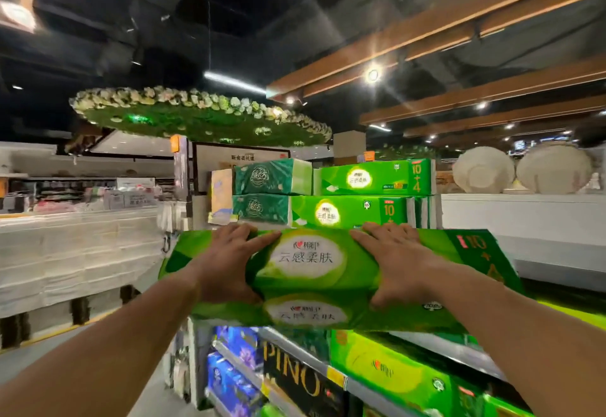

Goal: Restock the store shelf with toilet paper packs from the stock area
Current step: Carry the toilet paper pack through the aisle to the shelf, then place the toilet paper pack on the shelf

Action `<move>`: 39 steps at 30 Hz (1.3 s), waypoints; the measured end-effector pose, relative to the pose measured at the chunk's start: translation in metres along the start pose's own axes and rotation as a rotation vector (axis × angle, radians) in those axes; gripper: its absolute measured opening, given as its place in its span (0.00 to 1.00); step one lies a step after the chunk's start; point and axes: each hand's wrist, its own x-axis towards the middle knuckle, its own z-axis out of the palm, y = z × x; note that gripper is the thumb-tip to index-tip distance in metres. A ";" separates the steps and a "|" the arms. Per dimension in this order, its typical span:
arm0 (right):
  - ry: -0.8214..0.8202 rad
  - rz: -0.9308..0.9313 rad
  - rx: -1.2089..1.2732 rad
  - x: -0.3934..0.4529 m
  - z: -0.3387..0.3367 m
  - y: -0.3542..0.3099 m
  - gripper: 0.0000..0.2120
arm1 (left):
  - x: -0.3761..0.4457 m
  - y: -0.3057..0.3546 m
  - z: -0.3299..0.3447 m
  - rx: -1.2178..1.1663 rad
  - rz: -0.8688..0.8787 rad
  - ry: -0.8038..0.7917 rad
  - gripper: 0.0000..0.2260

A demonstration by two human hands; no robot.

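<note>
I hold a long bright green toilet paper pack (311, 272) flat in front of me at chest height, above the shelf. My left hand (229, 259) grips its left half, fingers spread over the top and thumb on the near side. My right hand (393, 262) grips its right half the same way. Behind it, more green packs (370, 180) are stacked in two layers on top of the shelf, with dark green packs (269, 177) to their left.
Lower shelves hold another green pack (390, 370), blue packs (232, 367) and a black box marked PINO (295, 380). A white-covered display (65, 252) runs along the left across an aisle. A white counter (524, 216) with large pale bowls stands at the right.
</note>
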 end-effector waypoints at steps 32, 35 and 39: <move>0.194 0.537 -0.567 0.489 0.017 0.197 0.60 | 0.663 -0.243 0.185 -0.189 0.487 0.542 0.56; 0.141 0.570 -0.541 0.521 0.032 0.217 0.61 | 0.697 -0.247 0.206 -0.224 0.476 0.452 0.57; 0.071 0.590 -0.507 0.547 0.056 0.238 0.62 | 0.726 -0.251 0.238 -0.246 0.487 0.373 0.58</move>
